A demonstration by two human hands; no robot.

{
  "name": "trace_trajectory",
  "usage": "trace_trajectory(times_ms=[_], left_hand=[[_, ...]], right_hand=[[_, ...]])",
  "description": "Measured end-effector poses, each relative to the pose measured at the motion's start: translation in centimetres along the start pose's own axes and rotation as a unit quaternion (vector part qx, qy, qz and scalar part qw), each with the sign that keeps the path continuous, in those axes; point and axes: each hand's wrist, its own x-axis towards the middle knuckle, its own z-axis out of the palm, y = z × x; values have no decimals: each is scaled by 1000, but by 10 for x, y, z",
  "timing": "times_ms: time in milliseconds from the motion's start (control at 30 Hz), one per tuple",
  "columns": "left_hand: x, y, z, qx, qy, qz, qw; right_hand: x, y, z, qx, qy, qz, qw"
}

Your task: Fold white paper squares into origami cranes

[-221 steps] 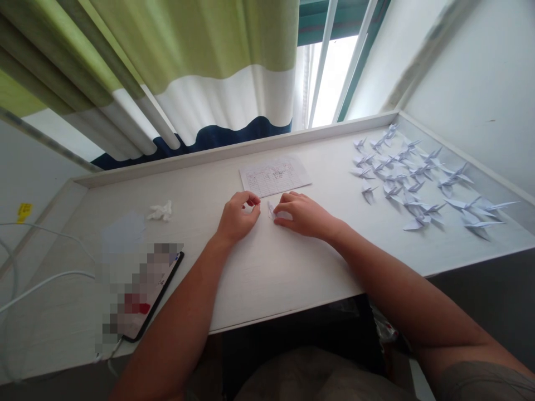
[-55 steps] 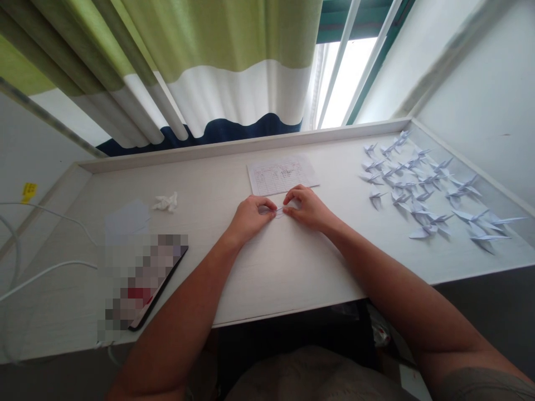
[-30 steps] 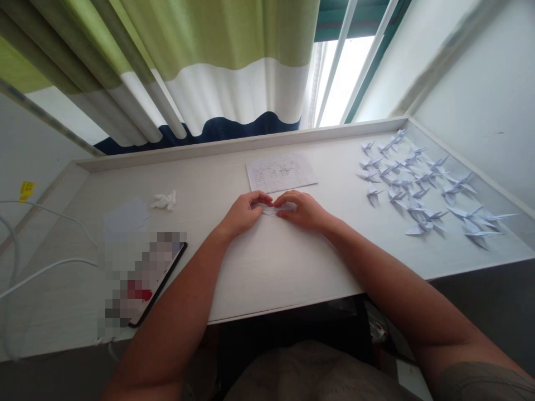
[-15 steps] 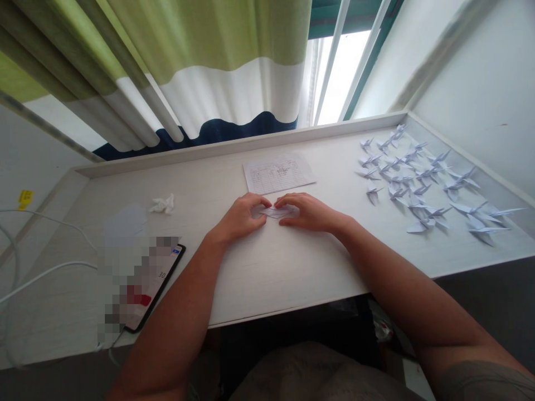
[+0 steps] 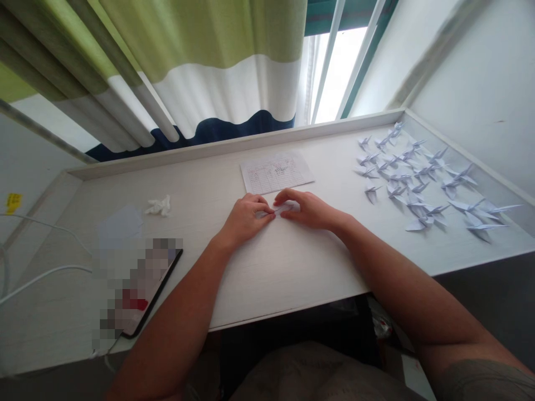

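A small piece of folded white paper [image 5: 285,208] lies between my hands, low over the middle of the white table. My left hand [image 5: 249,215] pinches its left end between thumb and fingers. On the other side, my right hand [image 5: 307,210] curves round the paper with thumb and forefinger on it. Much of the paper is hidden behind the fingers, so its exact shape cannot be made out. Just beyond my hands is a printed sheet with a table on it [image 5: 276,172].
Several folded paper cranes [image 5: 412,178] stand at the table's right. On the left are a crumpled tissue [image 5: 159,206], white paper squares [image 5: 121,223], a phone [image 5: 154,289] and white cables [image 5: 45,272]. A raised rim [image 5: 234,146] runs along the back, below a curtain [image 5: 225,83].
My left thumb and fingers have closed together on the paper's left end, nearer my right hand. My right hand has barely moved. The view has shifted slightly.
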Motion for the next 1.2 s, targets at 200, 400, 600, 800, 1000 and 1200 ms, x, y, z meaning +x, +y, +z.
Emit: trace_trajectory(times_ms=[200, 400, 600, 800, 1000, 1200], left_hand=[[0, 5, -1, 58, 0, 24, 998], [-2, 10, -4, 44, 15, 42, 998], [-4, 6, -10, 8, -21, 45, 999], [-2, 1, -1, -99, 38, -14, 994], [0, 2, 7, -198, 58, -95, 974], [1, 3, 11, -48, 26, -67, 996]], right_hand=[[0, 4, -2, -15, -23, -45, 999], [1, 5, -2, -116, -39, -112, 986], [4, 4, 4, -141, -20, -121, 982], [4, 0, 6, -41, 38, -24, 998], [6, -2, 10, 100, 75, 18, 992], [10, -1, 13, 10, 61, 6, 998]])
